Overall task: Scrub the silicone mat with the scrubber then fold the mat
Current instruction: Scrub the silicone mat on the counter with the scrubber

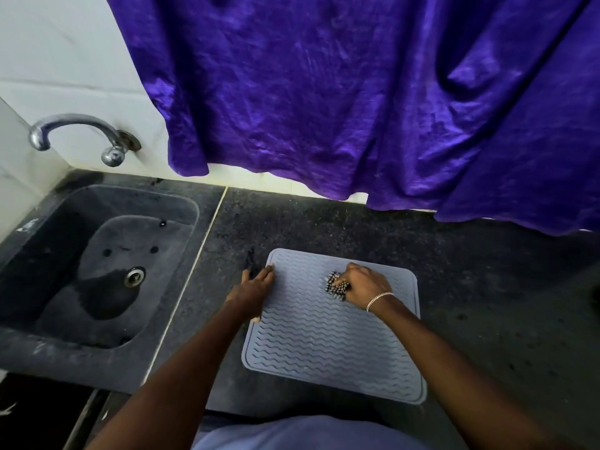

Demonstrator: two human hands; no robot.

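The sink is set into the table at the far left, below the tap. Its basin holds no objects; only a dark wet patch is seen around the drain. To its right, the mat is laid flat on the table, ribbed face up, not yet folded. The left hand is pressed flat on the mat's left edge, fingers extended and gripping nothing, evidently to keep the mat from sliding under the strokes. Further right, the right hand is closed around the scrubber, which is held against the far half of the mat. Scrubbing is judged to be under way. A purple curtain hangs behind.
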